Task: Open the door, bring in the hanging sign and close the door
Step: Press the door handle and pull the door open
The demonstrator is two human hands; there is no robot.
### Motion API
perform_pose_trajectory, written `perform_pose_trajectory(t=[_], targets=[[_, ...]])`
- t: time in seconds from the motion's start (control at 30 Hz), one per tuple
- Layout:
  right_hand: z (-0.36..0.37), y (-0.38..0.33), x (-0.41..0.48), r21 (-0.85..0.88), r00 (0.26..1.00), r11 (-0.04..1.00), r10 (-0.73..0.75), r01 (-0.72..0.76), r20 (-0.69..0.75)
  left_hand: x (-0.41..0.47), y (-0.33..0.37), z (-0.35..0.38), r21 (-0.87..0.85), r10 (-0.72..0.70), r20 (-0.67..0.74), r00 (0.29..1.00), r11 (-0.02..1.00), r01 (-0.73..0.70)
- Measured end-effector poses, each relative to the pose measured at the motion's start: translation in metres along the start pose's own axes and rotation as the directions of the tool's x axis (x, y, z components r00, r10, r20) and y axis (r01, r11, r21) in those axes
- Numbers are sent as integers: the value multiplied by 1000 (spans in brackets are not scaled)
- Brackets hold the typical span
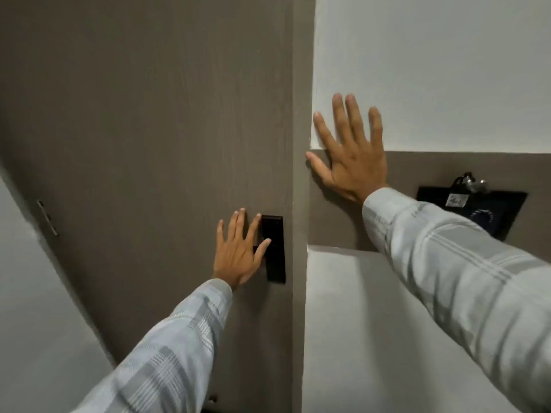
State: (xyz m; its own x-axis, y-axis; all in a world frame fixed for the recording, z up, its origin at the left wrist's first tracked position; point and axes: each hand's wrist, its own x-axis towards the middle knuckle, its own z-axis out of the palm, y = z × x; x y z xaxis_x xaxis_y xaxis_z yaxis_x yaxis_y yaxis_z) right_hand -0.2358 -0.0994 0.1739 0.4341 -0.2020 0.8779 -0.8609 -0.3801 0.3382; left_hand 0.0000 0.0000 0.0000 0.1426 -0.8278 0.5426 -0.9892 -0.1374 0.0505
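A grey-brown wood-grain door [149, 129] fills the left and middle of the head view and sits flush in its frame [299, 189]. A black lock plate [275, 257] with a lever handle is mounted near the door's right edge. My left hand [238, 251] is spread flat over the door, fingers apart, its thumb across the handle, which it mostly hides. My right hand [351, 156] is spread flat on the wall to the right of the frame, fingers apart, holding nothing. No hanging sign can be made out with certainty.
To the right, a brown band [447, 165] crosses the white wall [432, 70]. On it hangs a black bag-like item [483, 210] with a strap and a small white tag. A metal hinge plate [47, 217] shows at the door's left edge.
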Motion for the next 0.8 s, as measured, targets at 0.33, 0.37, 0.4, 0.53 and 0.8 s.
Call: perform_pose_trajectory(t=[0.33, 0.37, 0.4, 0.53, 0.8], targets=[[1, 2, 4, -29, 1000, 1000, -9, 9, -9, -25, 11, 39, -225, -254, 151, 955, 932, 283], [1, 1, 5, -30, 1000, 1000, -4, 4, 0, -28, 14, 40, -272, -282, 156, 947, 909, 316], [2, 0, 3, -34, 1000, 999, -1, 0, -3, -30, 18, 42, -307, -311, 161, 937, 886, 347], [3, 1, 4, -48, 999, 999, 7, -9, -33, -30, 25, 44, -366, -371, 215, 903, 827, 427], [4, 1, 3, -39, 1000, 999, 2, -3, -29, -39, 33, 38, -472, -451, 342, 824, 676, 566]])
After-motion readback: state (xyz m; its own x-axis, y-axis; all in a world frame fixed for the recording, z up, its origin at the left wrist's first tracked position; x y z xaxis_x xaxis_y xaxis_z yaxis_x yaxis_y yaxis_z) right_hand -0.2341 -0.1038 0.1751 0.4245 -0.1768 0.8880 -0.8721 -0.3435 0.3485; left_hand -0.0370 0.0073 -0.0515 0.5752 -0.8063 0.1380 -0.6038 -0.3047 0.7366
